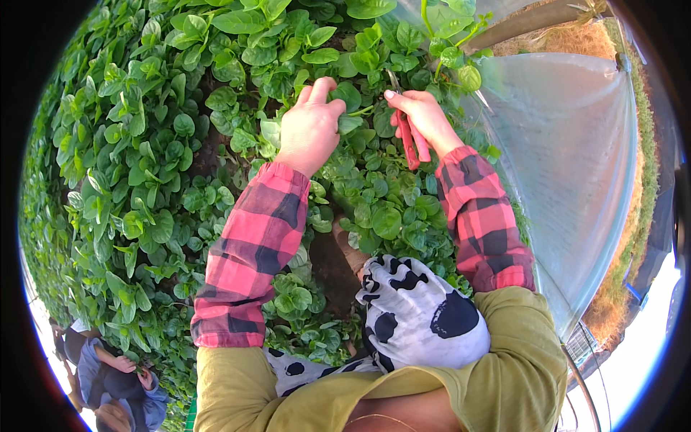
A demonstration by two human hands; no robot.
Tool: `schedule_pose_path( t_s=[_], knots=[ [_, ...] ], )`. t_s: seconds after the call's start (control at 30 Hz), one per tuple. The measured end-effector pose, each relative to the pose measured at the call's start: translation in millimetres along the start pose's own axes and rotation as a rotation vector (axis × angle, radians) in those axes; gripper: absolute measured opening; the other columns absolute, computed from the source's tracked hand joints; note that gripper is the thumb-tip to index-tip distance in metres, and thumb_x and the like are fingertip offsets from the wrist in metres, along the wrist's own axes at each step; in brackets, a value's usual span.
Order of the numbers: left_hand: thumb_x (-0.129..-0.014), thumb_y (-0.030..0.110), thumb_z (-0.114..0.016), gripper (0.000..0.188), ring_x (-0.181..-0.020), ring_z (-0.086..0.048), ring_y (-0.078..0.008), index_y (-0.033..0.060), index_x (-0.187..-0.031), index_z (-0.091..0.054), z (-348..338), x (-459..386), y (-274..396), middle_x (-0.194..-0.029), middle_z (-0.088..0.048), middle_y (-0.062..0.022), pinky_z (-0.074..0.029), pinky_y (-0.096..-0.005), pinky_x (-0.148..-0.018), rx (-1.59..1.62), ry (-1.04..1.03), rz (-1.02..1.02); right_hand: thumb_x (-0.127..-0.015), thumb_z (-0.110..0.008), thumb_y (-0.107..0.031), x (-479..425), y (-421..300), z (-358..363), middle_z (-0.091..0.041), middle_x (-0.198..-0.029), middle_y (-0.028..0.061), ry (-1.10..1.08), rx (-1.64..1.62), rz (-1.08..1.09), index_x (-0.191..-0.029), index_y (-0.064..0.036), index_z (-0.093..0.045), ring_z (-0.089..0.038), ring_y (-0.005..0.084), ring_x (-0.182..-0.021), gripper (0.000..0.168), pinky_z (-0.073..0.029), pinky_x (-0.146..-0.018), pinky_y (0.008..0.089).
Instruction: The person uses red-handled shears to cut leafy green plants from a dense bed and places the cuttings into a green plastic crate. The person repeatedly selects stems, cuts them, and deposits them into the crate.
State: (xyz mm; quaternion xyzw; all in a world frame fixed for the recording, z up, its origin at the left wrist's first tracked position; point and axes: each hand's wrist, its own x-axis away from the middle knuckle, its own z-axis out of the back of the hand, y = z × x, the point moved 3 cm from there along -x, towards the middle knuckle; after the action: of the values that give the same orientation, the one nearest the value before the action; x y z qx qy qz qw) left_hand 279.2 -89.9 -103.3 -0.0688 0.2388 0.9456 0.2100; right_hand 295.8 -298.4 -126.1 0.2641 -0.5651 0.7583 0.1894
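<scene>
My left hand (312, 123) is curled among broad green leaves, with the stem of a leafy shoot (361, 110) jutting out beside the thumb. The fingers partly hide their hold on it. To the right, my right hand (426, 117) grips garden snips with red handles (408, 141). Their narrow metal blades (394, 81) point away from me into the foliage, and leaves cover the tips. Low, leafy green plants (386, 220) grow beneath and around both hands.
Dense rows of the same plants (156, 216) spread to the left. Clear plastic sheeting (572, 140) borders the bed on the right, with dry straw (610, 308) beyond. Bare soil (329, 267) shows before my knee in spotted fabric (426, 318). Another person (116, 378) is at lower left, hands among leaves.
</scene>
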Motion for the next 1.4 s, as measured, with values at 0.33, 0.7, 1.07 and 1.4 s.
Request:
schedule_pose_path(
  t_s=[0.33,0.7,1.07,1.4],
  knots=[
    [-0.073,0.008,-0.060,0.005,-0.108,-0.054,-0.0246,0.0082,-0.076,-0.064,-49,-44,-22,-0.111,-0.057,-0.0078,-0.054,-0.0334,-0.075,-0.287,-0.284,0.065,-0.082,-0.063,-0.047,-10,-3,-28,-0.064,-0.069,0.0120,-0.133,0.540,0.102,-0.078,0.001,-0.062,-0.062,0.0256,-0.060,0.047,-0.048,-0.057,0.0363],
    [-0.069,0.014,-0.059,0.004,-0.089,-0.054,-0.0197,0.0115,-0.072,-0.061,-53,-3,-11,-0.083,-0.055,-0.0007,-0.049,-0.0314,-0.067,-0.215,0.059,-0.131,-0.090,-0.055,-0.047,6,1,-29,-0.064,-0.072,0.0102,-0.270,0.058,-0.200,-0.089,0.001,-0.058,-0.062,0.0184,-0.053,0.048,-0.045,-0.044,0.0282],
    [-0.078,0.007,-0.071,0.009,-0.073,-0.060,-0.0127,0.0080,-0.086,-0.066,6,36,-93,-0.084,-0.065,-0.0006,-0.048,-0.0251,-0.068,0.684,0.348,0.481,-0.092,-0.056,-0.040,37,2,-14,-0.062,-0.071,0.0068,-0.189,-0.172,-0.031,-0.095,0.001,-0.058,-0.058,0.0145,-0.053,0.041,-0.042,-0.046,0.0256],
    [-0.077,0.001,-0.069,0.031,-0.082,-0.057,-0.0093,0.0020,-0.107,-0.063,57,86,-86,-0.096,-0.062,-0.0013,-0.046,-0.0236,-0.078,0.943,-0.007,0.542,-0.088,-0.062,-0.041,52,32,-9,-0.064,-0.075,0.0097,-0.353,0.023,-0.155,-0.095,0.002,-0.059,-0.063,0.0189,-0.057,0.044,-0.046,-0.049,0.0280]
  ],
)
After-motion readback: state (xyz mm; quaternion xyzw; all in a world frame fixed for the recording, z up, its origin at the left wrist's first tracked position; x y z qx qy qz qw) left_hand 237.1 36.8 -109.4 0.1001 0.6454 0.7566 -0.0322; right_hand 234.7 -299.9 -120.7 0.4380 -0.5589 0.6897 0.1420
